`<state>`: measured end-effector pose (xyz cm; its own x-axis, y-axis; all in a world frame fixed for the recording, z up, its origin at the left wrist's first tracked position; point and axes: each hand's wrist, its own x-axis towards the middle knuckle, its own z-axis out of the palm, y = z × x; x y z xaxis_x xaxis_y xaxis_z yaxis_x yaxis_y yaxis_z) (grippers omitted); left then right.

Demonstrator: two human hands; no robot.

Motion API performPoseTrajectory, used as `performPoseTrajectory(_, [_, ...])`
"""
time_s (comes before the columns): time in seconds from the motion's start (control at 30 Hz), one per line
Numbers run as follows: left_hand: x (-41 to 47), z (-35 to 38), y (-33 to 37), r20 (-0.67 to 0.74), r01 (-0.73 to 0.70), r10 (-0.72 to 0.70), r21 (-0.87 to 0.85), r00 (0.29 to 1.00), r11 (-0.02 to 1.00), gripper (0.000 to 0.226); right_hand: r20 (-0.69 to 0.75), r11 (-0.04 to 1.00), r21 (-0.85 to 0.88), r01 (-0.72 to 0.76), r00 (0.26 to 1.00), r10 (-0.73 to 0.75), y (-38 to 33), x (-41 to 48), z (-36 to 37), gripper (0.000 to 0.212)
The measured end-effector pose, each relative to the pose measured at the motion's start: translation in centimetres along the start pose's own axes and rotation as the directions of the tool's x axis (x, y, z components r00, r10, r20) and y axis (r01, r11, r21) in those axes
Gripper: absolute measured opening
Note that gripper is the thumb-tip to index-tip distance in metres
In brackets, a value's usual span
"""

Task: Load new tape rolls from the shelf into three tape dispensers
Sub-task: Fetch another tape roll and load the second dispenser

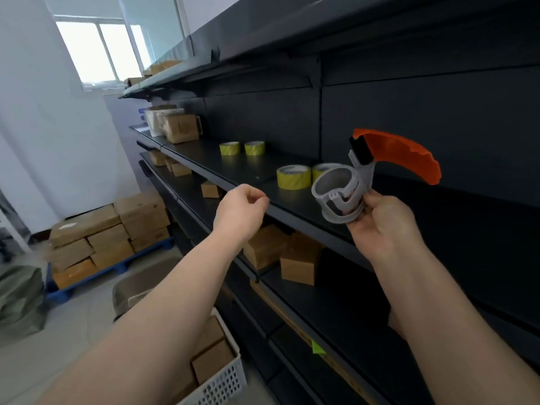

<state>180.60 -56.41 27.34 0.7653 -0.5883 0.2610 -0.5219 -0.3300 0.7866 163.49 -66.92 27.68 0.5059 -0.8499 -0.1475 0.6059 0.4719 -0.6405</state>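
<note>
Far left, cardboard boxes (108, 229) are stacked on a blue pallet (117, 266). The left hand (239, 209) is up at the shelf (201, 154) edge, fingers curled in, its grip clenched on nothing. On the shelf, two yellow tape rolls (230, 148) lie further back. A third roll (293, 177) sits nearer, and a fourth roll (321, 170) is half hidden behind the tape dispenser (342, 197). The right hand (382, 226) has its grip grasping the grey dispenser's lower frame, with the orange handle (400, 153) up and to the right.

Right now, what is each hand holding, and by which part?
Right hand grips the tape dispenser by its grey frame, below the hub; left hand holds nothing.
</note>
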Motion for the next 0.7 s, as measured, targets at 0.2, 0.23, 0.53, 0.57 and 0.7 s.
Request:
performPoseTrajectory(0.2, [8.9,2.8,-1.1,0.150,-0.204,0.180,0.161,0.972,0.966,0.030,-0.108,0.994,-0.015,0.106,0.988,-0.107,1.2,3.1,1.0,0.036])
performPoseTrajectory(0.23, [10.2,3.5,-1.1,0.195,-0.240,0.201,0.203,0.960,0.949,0.035,-0.134,0.991,-0.013,0.130,0.982,-0.130,1.3,3.3,1.2,0.036])
performPoseTrajectory(0.53, [18.5,7.2,-2.9,0.443,-0.526,0.339,0.417,0.830,0.742,0.051,-0.271,0.943,-0.041,0.332,0.904,-0.330,4.3,3.2,3.3,0.034])
performPoseTrajectory(0.57, [18.8,7.3,-3.2,0.413,-0.524,0.365,0.388,0.834,0.758,0.047,-0.282,0.933,-0.046,0.357,0.891,-0.355,4.6,2.9,3.5,0.034])
performPoseTrajectory(0.7, [16.9,7.6,-2.1,0.275,-0.583,0.537,0.121,0.797,0.803,0.030,-0.369,0.886,-0.095,0.454,0.810,-0.455,5.3,0.9,3.6,0.032])
